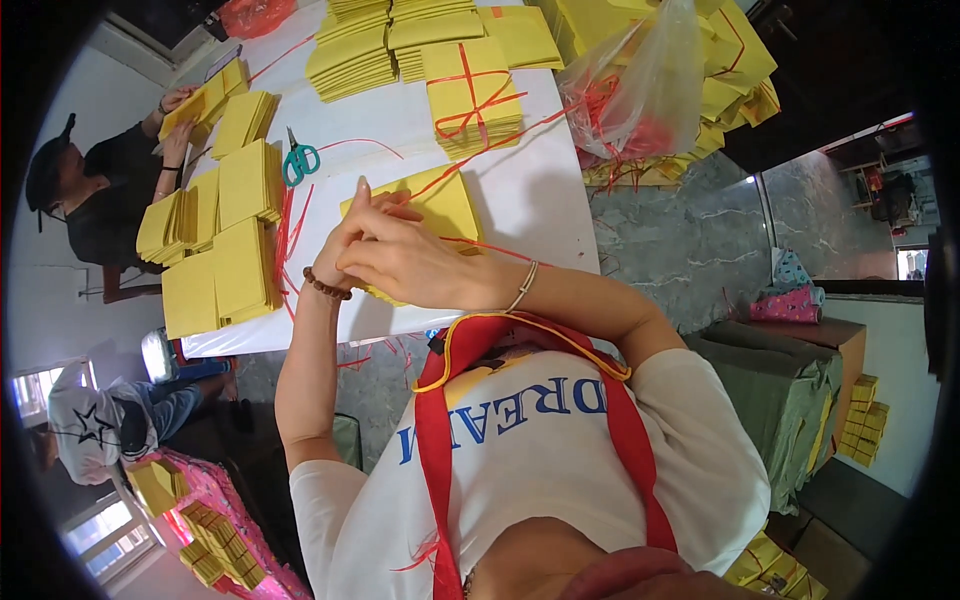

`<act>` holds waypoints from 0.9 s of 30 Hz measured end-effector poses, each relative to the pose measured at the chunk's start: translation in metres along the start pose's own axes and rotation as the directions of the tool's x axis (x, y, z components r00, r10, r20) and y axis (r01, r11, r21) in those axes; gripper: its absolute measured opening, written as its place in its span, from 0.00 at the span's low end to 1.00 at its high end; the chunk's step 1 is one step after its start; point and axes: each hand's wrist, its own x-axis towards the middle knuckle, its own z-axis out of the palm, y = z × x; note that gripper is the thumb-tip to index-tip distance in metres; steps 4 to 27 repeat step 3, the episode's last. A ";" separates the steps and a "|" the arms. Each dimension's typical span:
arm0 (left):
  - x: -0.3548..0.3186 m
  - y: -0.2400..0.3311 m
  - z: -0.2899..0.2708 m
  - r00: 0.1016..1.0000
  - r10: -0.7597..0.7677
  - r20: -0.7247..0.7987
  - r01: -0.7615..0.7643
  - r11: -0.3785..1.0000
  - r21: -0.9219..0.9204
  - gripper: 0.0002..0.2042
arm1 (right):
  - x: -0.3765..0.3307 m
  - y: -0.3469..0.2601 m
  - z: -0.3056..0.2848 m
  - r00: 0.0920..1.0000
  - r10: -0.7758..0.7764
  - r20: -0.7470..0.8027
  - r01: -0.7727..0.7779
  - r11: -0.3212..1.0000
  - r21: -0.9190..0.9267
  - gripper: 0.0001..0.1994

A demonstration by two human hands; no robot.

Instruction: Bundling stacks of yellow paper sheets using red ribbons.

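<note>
A stack of yellow paper sheets or envelopes (pixel 455 207) lies on the white table in front of me, partly covered by my hands. My left hand (pixel 362 228), with a beaded bracelet at its wrist, is over the stack's left side, fingers bent near a red plastic ribbon (pixel 480 158). That ribbon runs from the upper right down to the fingertips. Across it lies my right hand (pixel 432 266), with a bangle at its wrist; its curled fingers overlap the left hand, and what they grip is hidden. Another stretch of ribbon shows beside the right wrist.
Beyond stands a tied yellow bundle (pixel 466 85), with more stacks behind. Teal-handled scissors (pixel 299 160) lie left of centre, above yellow stacks (pixel 222 275). A clear bag of red ribbon (pixel 640 90) hangs at the table's right edge. A co-worker (pixel 110 185) handles yellow paper at the left.
</note>
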 end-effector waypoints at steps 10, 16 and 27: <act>-0.007 0.012 0.009 0.998 -0.052 0.019 0.050 0.991 0.123 0.34 | 0.000 0.002 0.003 0.992 -0.119 0.040 0.119 0.993 -0.005 0.03; -0.007 0.012 0.009 0.998 -0.052 0.019 0.050 0.991 0.123 0.34 | 0.000 0.002 0.003 0.992 -0.119 0.040 0.119 0.993 -0.005 0.03; -0.007 0.012 0.009 0.998 -0.052 0.019 0.050 0.991 0.123 0.34 | 0.000 0.002 0.003 0.992 -0.119 0.040 0.119 0.993 -0.005 0.03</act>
